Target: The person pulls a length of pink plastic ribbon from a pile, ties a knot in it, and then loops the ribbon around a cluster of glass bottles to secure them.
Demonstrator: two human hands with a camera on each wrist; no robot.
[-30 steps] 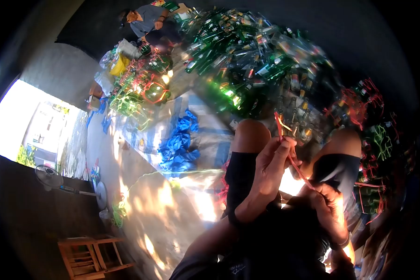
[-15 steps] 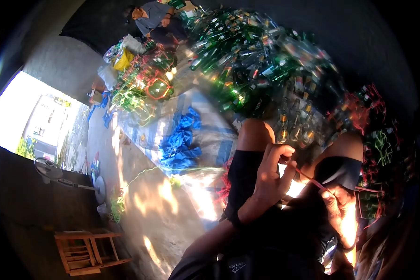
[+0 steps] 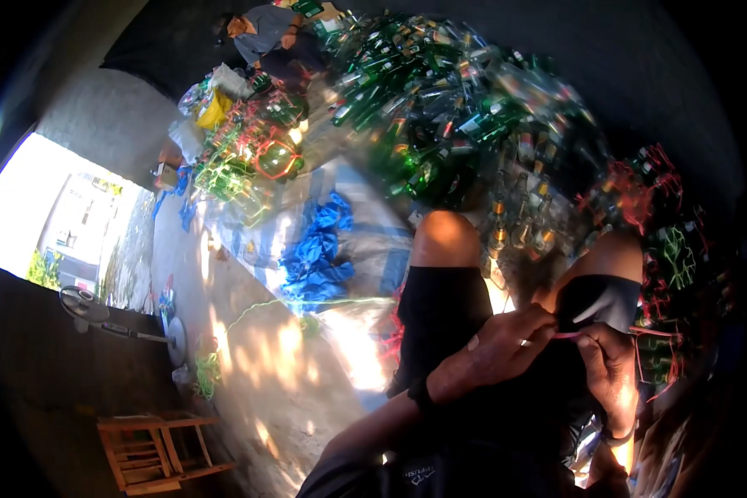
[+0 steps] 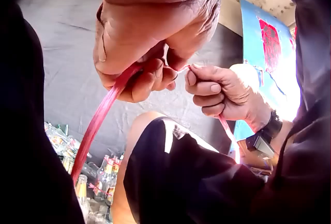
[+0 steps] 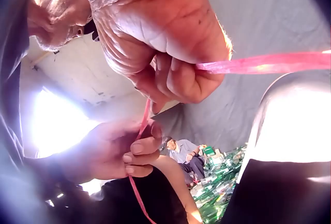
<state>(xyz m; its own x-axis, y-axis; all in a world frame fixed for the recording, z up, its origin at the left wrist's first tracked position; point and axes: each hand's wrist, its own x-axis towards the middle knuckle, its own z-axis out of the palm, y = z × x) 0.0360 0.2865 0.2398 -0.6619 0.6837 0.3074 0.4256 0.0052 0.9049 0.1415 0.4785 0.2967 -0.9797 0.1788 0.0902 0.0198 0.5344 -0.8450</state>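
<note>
Both hands have dropped lower, toward the lap. Left hand [image 3: 494, 353] and right hand [image 3: 610, 365] each pinch the thin pink plastic strap [image 3: 566, 335], stretched short between their fingertips above dark shorts [image 3: 440, 315].

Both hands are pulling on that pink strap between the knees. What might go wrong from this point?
1. The pink strap is thin and pulled taut between the left hand and right hand; it might slip from a pinch or bite into the fingers.
2. Glass bottles stand close in front of the knees; if the strap gives suddenly, a hand jerking forward may knock them over.
3. Glare and blur in the head view hide the strap's run, so a snag may go unnoticed.
</note>
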